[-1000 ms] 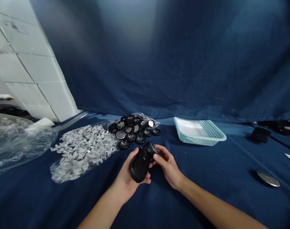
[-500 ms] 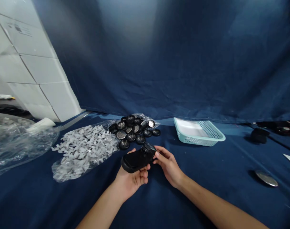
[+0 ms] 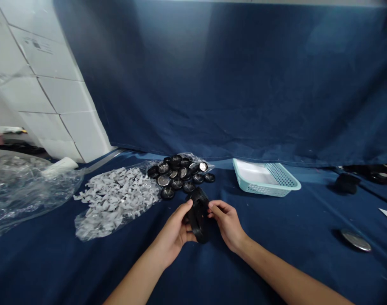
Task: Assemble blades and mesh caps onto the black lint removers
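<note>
My left hand (image 3: 176, 233) wraps round a black plastic part (image 3: 197, 216), thumb on its near side and fingers underneath. The part has a long flat body with a rounded end, and its other end is thicker; it is tilted, with its long end toward me. At its right edge, the fingertips of my right hand (image 3: 226, 224) are pinched together against it. Whether something small sits between those fingertips is hidden. Just beyond my hands lies a pile of round black caps (image 3: 176, 184), some with shiny or mesh faces.
Left of the caps, a clear plastic bag (image 3: 99, 226) spills small grey clips (image 3: 120, 197). A larger clear bag (image 3: 31, 197) lies farther left by white boxes (image 3: 75, 93). On the right are a mint-green basket (image 3: 266, 190) and a shiny oval metal piece (image 3: 355, 240). A blue curtain (image 3: 225, 84) hangs behind.
My left hand has turned the black part from lying sideways to pointing its long end down toward me, and its thumb has come over the near side. My right fingertips stay at its edge.
</note>
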Motion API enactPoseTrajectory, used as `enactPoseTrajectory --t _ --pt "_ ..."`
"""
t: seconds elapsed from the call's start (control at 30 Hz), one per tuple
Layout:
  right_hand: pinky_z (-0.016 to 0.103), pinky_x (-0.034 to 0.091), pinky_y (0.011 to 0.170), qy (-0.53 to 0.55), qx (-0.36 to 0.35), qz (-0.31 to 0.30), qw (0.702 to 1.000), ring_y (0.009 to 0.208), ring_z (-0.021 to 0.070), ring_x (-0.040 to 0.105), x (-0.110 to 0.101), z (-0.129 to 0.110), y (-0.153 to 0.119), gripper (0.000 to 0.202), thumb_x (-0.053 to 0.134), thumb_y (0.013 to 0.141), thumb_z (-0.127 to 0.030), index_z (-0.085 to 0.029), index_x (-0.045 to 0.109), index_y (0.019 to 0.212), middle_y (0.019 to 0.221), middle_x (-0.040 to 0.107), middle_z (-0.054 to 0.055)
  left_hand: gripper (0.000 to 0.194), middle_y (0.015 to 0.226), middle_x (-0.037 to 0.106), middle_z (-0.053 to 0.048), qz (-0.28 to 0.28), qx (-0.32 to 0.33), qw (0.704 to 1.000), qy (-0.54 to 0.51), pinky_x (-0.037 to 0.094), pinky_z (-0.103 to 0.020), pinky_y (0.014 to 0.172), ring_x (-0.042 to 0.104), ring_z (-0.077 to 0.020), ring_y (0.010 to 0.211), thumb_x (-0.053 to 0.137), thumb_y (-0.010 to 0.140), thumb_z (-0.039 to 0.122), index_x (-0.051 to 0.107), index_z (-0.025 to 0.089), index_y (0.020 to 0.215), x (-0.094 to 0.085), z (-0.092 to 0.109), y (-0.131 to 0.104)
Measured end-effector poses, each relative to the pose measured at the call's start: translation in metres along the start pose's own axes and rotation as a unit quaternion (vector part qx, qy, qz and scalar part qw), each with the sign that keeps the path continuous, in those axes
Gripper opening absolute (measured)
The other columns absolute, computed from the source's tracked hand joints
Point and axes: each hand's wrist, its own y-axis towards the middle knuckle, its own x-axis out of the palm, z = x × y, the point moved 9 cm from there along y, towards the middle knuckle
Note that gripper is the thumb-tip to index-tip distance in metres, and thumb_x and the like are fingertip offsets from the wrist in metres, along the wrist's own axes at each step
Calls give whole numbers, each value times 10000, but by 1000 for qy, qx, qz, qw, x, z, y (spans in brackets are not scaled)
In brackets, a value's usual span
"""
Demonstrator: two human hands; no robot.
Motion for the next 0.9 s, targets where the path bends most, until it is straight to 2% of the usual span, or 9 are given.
enactPoseTrajectory --t 0.17,0.27,0.47,0.6,0.73,0.83,0.9 --pt "304 407 656 -11 -9 3 1000 630 138 518 0 -1 -1 221 791 701 -385 -186 716 761 707 616 0 319 831 673 -41 -13 34 999 28 567 -299 554 663 -171 647 676 800 441 595 186 976 0 3 1" --pt "297 412 650 -13 -20 2 1000 645 141 518 1 -3 -2 224 786 706 -387 -192 689 759 717 606 -6 365 823 668 -50 -9 50 997 59 564 -297 521 656 -170 613 673 797 460 573 186 1016 -1 4 2" --pt "279 424 656 -35 -58 -2 998 700 147 521 5 -15 -7 188 743 754 -346 -216 615 801 761 577 -22 568 695 597 11 47 120 976 172 534 -271 422 625 -167 514 722 747 442 489 203 1207 -1 16 -1" --pt "289 434 670 -62 -85 -10 994 696 156 526 9 -24 -10 152 702 780 -322 -219 596 816 750 570 -22 646 708 593 33 76 187 960 196 467 -213 354 581 -129 444 792 664 356 495 212 1220 -4 27 -4" --pt "291 440 693 -56 -108 -15 992 730 166 528 12 -35 -10 126 674 785 -314 -236 595 844 775 568 -23 637 757 630 32 59 263 941 206 431 -171 382 584 -114 510 811 629 232 538 250 1205 -1 34 -11" --pt "305 441 756 -80 -138 -28 987 815 184 544 15 -47 -10 158 659 786 -292 -256 597 927 870 591 -9 629 768 634 33 54 262 940 213 424 -173 387 587 -115 515 810 635 245 540 261 1204 2 33 -14" --pt "319 447 786 -112 -149 -44 981 922 208 550 17 -54 -9 249 649 799 -296 -274 585 1038 1018 595 17 580 712 609 45 55 227 952 197 429 -189 374 565 -113 460 792 668 318 541 249 1187 2 29 -14"
